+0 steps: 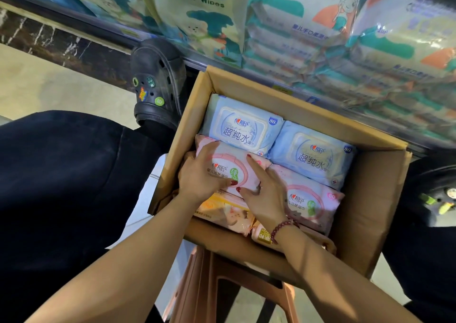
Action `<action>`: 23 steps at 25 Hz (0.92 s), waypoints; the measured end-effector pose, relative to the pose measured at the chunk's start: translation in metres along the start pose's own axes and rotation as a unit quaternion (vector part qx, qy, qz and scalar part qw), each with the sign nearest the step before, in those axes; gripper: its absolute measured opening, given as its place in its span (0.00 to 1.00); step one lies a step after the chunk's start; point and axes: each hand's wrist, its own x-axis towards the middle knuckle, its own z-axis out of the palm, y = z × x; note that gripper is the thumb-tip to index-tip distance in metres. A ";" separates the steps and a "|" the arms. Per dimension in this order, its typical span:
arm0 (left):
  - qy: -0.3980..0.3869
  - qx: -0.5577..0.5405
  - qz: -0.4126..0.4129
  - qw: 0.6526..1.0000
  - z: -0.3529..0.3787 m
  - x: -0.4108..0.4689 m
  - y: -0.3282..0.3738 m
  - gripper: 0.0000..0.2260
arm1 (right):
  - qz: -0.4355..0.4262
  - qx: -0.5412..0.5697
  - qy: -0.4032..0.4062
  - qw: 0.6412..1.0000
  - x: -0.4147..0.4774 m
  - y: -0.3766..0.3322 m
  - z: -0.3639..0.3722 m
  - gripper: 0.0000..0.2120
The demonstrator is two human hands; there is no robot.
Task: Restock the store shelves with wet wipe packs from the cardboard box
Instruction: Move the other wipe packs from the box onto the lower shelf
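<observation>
An open cardboard box [370, 199] sits in front of me, filled with wet wipe packs. Two light blue packs [243, 125] [313, 152] lie along its far side. A pink pack [237, 169] lies at the near left, and both hands are on it. My left hand [201, 177] wraps its left edge, thumb on top. My right hand [265, 192] presses its right edge, fingers spread. Another pink pack [308, 201] lies to the right. More packs [227, 211] show underneath.
The box rests on a brown plastic stool [222, 278]. Behind it runs a low shelf [357, 105] stocked with baby wipe bundles [197, 14]. My dark-trousered legs flank the box, a black clog [158, 83] at the left. The floor is pale tile.
</observation>
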 end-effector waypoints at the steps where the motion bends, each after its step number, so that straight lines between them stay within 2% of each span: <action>1: 0.010 -0.007 -0.002 1.000 -0.001 -0.002 0.002 0.42 | -0.011 0.007 0.018 1.000 -0.002 -0.001 -0.002 0.35; 3: 0.039 -0.022 -0.001 0.999 -0.004 -0.008 0.009 0.42 | -0.025 0.021 0.039 0.999 -0.005 -0.002 -0.007 0.34; 9: 0.117 -0.031 0.075 0.990 -0.029 -0.025 0.047 0.39 | -0.041 0.083 0.030 0.995 -0.015 -0.019 -0.040 0.34; 15: 0.177 -0.049 0.165 0.969 -0.042 -0.005 0.080 0.39 | -0.074 0.100 0.113 0.986 0.013 -0.047 -0.068 0.33; 17: 0.176 -0.052 0.167 0.969 -0.033 0.011 0.079 0.39 | -0.068 0.102 0.111 0.986 0.031 -0.045 -0.069 0.32; 23: 0.124 -0.072 0.156 0.977 -0.012 0.041 0.061 0.39 | -0.038 0.017 0.110 0.993 0.047 -0.034 -0.049 0.32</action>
